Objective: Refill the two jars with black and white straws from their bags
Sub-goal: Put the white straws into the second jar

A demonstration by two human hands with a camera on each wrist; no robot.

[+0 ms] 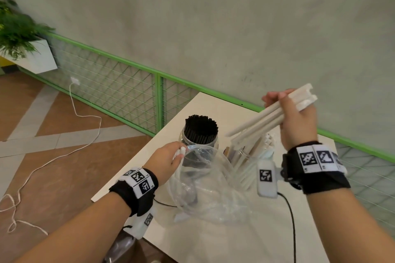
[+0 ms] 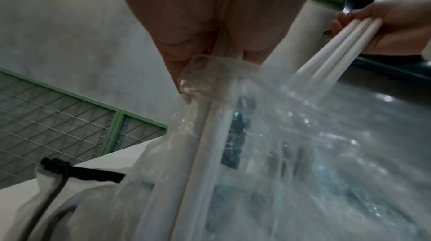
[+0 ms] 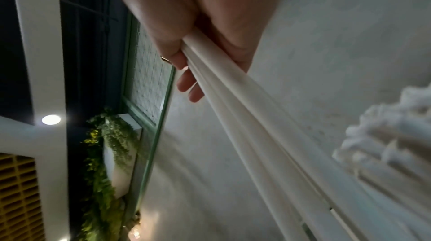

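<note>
A clear jar packed with black straws stands at the table's far left. Right of it a second clear jar holds white straws leaning out of its mouth. My right hand grips a bundle of white straws, slanting down-left above that jar; the same bundle of white straws runs from the fist in the right wrist view. My left hand pinches the rim of a clear plastic bag, together with a few white straws inside it.
The white table ends close at its left and front edges. A black cable trails across it from my right wrist. A green mesh fence and a grey wall lie behind. A white cord lies on the tiled floor.
</note>
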